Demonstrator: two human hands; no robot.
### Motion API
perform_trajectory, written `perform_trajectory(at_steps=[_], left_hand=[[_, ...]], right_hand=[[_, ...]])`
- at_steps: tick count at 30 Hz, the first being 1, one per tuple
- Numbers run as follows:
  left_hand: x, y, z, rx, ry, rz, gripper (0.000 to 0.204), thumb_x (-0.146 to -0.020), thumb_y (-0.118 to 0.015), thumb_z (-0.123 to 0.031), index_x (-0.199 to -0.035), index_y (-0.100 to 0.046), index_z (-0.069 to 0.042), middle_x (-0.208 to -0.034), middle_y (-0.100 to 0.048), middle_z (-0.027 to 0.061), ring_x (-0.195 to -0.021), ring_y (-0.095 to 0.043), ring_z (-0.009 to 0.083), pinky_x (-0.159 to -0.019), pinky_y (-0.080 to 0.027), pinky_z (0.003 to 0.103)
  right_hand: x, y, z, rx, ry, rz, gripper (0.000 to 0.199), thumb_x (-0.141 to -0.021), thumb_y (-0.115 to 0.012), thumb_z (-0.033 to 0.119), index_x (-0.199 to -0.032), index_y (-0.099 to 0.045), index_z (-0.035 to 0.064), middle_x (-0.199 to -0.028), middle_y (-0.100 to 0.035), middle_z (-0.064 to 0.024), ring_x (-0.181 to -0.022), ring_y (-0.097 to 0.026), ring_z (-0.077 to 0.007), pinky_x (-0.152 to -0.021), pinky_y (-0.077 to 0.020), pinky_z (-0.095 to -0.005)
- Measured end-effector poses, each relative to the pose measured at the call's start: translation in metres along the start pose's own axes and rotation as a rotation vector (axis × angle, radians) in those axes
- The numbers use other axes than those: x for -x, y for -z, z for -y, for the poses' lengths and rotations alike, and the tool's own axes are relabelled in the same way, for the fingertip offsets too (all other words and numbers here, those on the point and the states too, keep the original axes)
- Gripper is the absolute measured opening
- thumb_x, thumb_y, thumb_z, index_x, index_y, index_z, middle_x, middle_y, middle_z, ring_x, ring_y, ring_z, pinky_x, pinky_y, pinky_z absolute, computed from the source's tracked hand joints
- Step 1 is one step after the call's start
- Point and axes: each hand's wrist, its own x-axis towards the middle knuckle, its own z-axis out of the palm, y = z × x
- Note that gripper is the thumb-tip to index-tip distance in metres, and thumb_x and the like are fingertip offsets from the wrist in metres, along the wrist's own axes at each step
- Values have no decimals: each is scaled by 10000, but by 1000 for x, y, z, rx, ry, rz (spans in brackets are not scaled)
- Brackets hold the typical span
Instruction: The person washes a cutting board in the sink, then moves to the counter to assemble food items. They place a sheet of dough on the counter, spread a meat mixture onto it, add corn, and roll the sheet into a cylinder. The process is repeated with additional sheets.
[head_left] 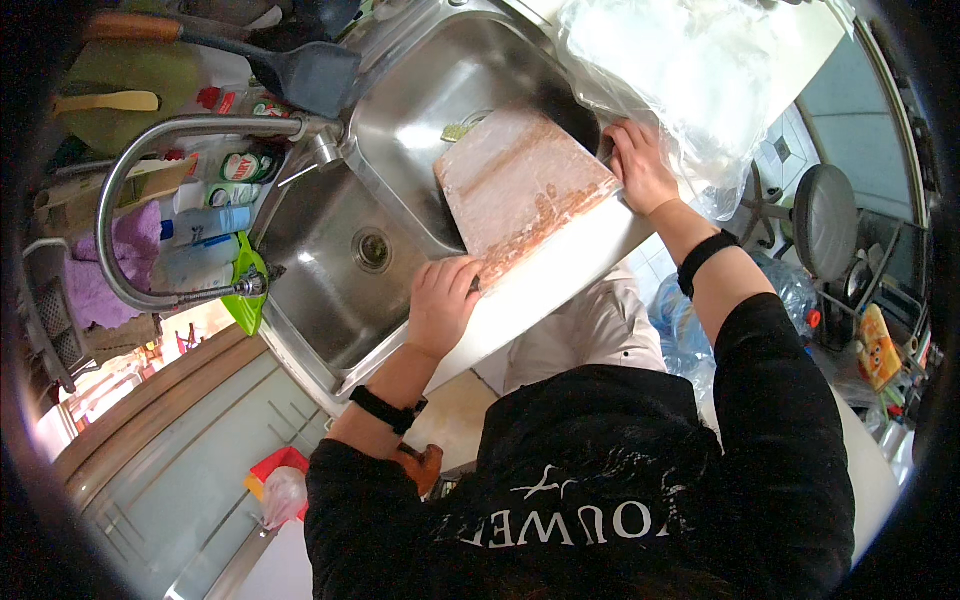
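Observation:
A worn, pinkish-brown flat board, blotched with darker brown along its near edge, lies over the double-bowl steel sink and its front rim. My left hand grips the board's near left corner, its fingers curled over the edge. At the board's right corner my right hand is closed on the edge, with the fingertips partly hidden. A small green piece shows beside the board's far edge, in the right bowl.
A curved faucet arches left of the sink. Bottles, a purple cloth and a black spatula lie beyond it. Clear plastic sheeting covers the right counter. Large water bottles stand below on the right.

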Motion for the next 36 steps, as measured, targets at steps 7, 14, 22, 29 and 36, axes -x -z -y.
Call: perform_trajectory(at_steps=[7,14,22,29,36], left_hand=[[-5,-16,2,13,13,-68,452,-619,-704,-83,-1048,-570,-35,-1030,-584,108,-957,-552,280,-834,-402,394],[-10,-16,5,-33,-95,-41,400,-625,-691,-98,-996,-593,13,-934,-599,112,-875,-569,257,-780,-415,380],[-6,-19,-2,33,-13,-71,422,-663,-662,-98,-1059,-572,18,-966,-586,125,-897,-558,271,-820,-400,393],[14,6,-3,-191,81,-167,309,-693,-690,-120,-983,-588,-86,-851,-588,71,-803,-568,260,-727,-409,372],[8,33,19,-158,541,-197,159,-686,-637,-41,-594,-516,-87,-607,-541,44,-654,-545,255,-733,-375,366]], right_hand=[[-1,0,1,12,-6,6,286,-823,-490,59,-1110,-480,63,-1153,-473,-128,-1138,-420,-325,-959,-377,-383],[-1,2,2,-31,-15,26,295,-826,-494,67,-1119,-475,60,-1165,-458,-136,-1124,-420,-334,-957,-378,-387],[2,-3,0,-110,-57,55,340,-818,-485,30,-1158,-464,31,-1214,-425,-188,-1161,-391,-383,-995,-348,-445],[4,-7,-3,-370,-97,120,377,-851,-456,16,-1223,-398,2,-1339,-321,-232,-1282,-300,-394,-1067,-301,-417],[7,-42,-15,-304,-166,75,446,-875,-504,154,-1310,-408,123,-1347,-413,-170,-1240,-387,-356,-1024,-341,-409]])
